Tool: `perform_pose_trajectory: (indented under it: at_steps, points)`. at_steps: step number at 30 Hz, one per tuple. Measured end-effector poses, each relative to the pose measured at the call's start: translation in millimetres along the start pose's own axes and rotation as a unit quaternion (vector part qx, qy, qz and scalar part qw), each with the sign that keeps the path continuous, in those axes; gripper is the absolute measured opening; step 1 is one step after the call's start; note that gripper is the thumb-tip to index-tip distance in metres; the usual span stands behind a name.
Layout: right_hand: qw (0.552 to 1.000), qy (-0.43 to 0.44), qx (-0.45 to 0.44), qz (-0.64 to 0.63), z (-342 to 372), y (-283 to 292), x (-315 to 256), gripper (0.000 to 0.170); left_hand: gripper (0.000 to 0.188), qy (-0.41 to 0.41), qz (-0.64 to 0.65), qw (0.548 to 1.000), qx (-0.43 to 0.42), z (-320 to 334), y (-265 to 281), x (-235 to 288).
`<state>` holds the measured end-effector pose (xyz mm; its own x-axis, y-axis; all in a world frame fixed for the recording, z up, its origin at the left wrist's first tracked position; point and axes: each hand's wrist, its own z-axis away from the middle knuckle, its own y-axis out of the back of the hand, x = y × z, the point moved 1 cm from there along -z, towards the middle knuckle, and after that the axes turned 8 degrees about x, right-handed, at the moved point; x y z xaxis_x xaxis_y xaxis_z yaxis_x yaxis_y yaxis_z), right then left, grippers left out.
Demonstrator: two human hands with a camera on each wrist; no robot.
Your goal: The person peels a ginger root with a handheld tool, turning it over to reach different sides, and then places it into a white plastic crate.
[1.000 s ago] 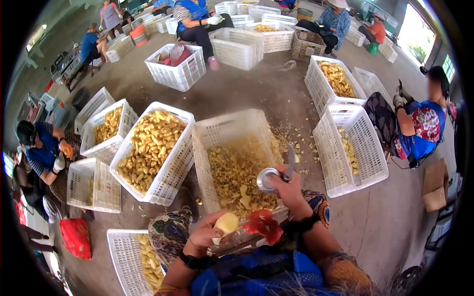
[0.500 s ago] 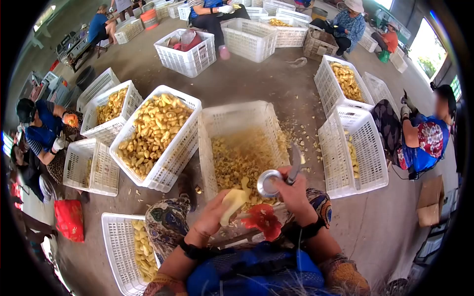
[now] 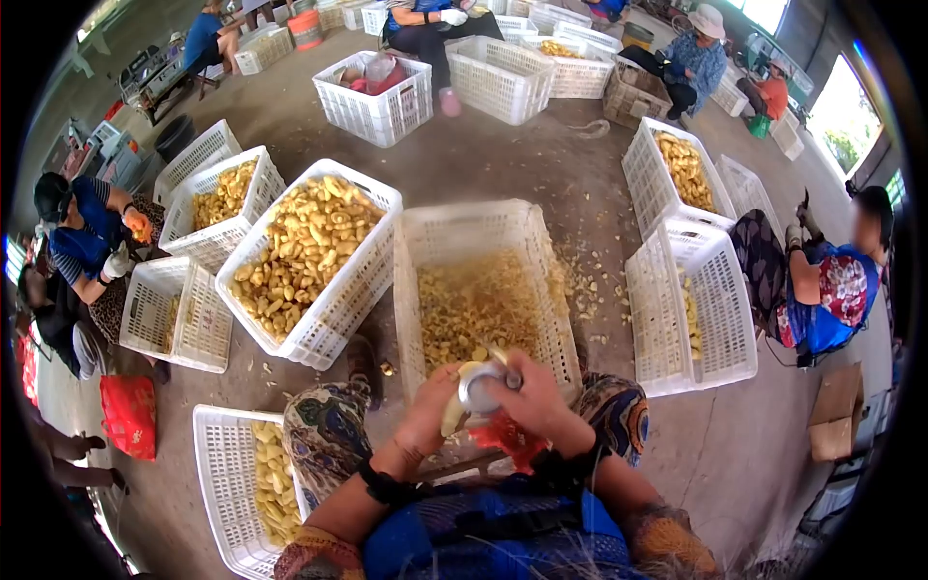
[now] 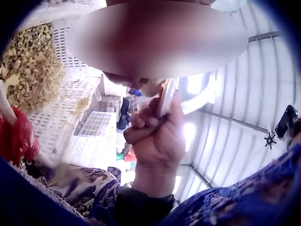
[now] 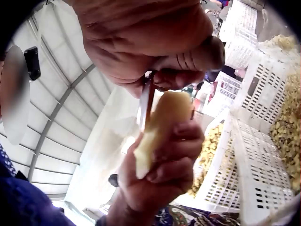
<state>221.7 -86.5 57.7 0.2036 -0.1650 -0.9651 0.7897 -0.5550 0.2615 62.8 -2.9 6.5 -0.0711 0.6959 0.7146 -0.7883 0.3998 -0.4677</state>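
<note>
My left hand (image 3: 427,410) grips a pale peeled piece of ginger (image 5: 165,117), its fingers wrapped round the lower half in the right wrist view. Close against it, my right hand (image 3: 537,394) holds a round silver metal disc (image 3: 477,389) and a knife with a brown handle (image 4: 139,133). A thin metal edge (image 5: 146,101) meets the side of the ginger in the right wrist view. Both hands are over the near end of a white crate (image 3: 406,290) with peelings (image 3: 474,300) in it. Below the hands lies a crumpled red thing (image 3: 507,437).
A crate heaped with unpeeled ginger (image 3: 309,251) stands to the left. Peeled pieces (image 3: 275,483) lie in a crate at lower left. Two crates stand on the right, one with ginger (image 3: 684,172). Seated people work around, one at right (image 3: 836,280). Scraps litter the floor.
My right hand has moved left and in, bringing the metal disc against the ginger. The left hand has turned the ginger and come up slightly. The head view has shifted a little.
</note>
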Motion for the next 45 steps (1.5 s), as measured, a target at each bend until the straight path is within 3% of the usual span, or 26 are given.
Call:
perform_pose_trajectory:
  at_steps: [2, 3, 6, 7, 10, 13, 15, 18, 19, 22, 23, 26, 29, 32, 33, 35, 36, 38, 40, 41, 44, 45]
  points:
    - [0.986, -0.115, 0.093, -0.078, -18, 6, 22, 0.018, 0.037, -0.007, 0.019, 1.0, -0.02, 0, 7, -1]
    - [0.989, -0.046, 0.134, -0.051, -30, 17, 23, 0.014, 0.037, -0.008, 0.06, 0.998, -0.024, 3, 7, 6]
    - [0.949, -0.233, 0.048, -0.207, -6, 17, 24, 0.01, 0.04, -0.057, 0.15, 0.987, -0.016, 6, 2, 22]
    - [0.946, -0.257, 0.009, -0.196, 5, 5, 23, 0.009, 0.041, -0.078, 0.159, 0.984, -0.017, 4, 4, 24]
    - [0.878, -0.304, -0.09, -0.359, 24, -22, 42, 0.006, 0.043, -0.121, 0.182, 0.974, -0.053, 4, 9, 29]
    - [0.844, -0.316, -0.137, -0.411, 20, -23, 37, 0.003, 0.044, -0.174, 0.157, 0.968, -0.088, 6, 4, 27]
    - [0.85, -0.296, -0.098, -0.425, 17, -18, 22, 0.005, 0.047, -0.204, 0.134, 0.965, -0.095, 9, 2, 25]
    - [0.881, -0.227, -0.055, -0.41, 11, -11, 20, 0.014, 0.049, -0.259, -0.036, 0.961, -0.085, 7, 7, 18]
    - [0.893, -0.198, -0.043, -0.401, 9, -10, 23, 0.018, 0.051, -0.199, -0.045, 0.976, -0.081, 8, 9, 15]
    - [0.964, -0.142, -0.023, -0.225, 6, 7, 36, 0.018, 0.052, -0.151, -0.01, 0.973, -0.176, 19, 4, 25]
    - [0.973, -0.096, -0.056, -0.204, 4, 13, 40, 0.018, 0.052, -0.094, 0.044, 0.977, -0.185, 15, 7, 23]
    - [0.986, 0.056, -0.084, -0.13, 3, 16, 49, 0.018, 0.052, -0.023, 0.041, 0.986, -0.157, 8, 11, 18]
    - [0.96, -0.147, -0.046, -0.236, 6, 26, 27, 0.017, 0.054, -0.104, -0.08, 0.982, -0.138, 9, 13, 12]
    - [0.919, -0.135, 0.051, -0.366, -5, 36, 28, 0.014, 0.052, -0.293, -0.258, 0.918, -0.069, 13, 14, 20]
    - [0.915, -0.152, 0.045, -0.37, -5, 44, 17, 0.01, 0.05, -0.334, -0.293, 0.895, -0.043, 16, 11, 24]
    - [0.954, -0.109, 0.04, -0.277, -3, 45, 4, 0.01, 0.046, -0.413, -0.357, 0.838, 0.009, 22, 0, 31]
    - [0.969, -0.087, 0.038, -0.229, -2, 43, 1, 0.01, 0.045, -0.386, -0.343, 0.856, 0.011, 21, -2, 30]
    - [0.992, 0.061, 0.08, -0.08, 2, 27, 6, 0.017, 0.044, -0.327, -0.315, 0.891, 0.013, 22, -5, 26]
    - [0.968, 0.201, 0.069, 0.136, 8, 25, -15, 0.021, 0.041, -0.292, -0.278, 0.915, 0.019, 29, -10, 25]
    - [0.986, 0.088, 0.089, 0.106, 4, 28, -25, 0.024, 0.039, -0.277, -0.259, 0.925, 0.024, 32, -11, 27]
    - [0.99, 0.03, 0.13, -0.046, 2, 37, -31, 0.028, 0.034, -0.199, -0.09, 0.976, 0.015, 34, -5, 24]
    - [0.985, 0.005, 0.144, -0.098, 4, 38, -32, 0.03, 0.034, -0.22, -0.123, 0.967, 0.029, 39, -9, 27]
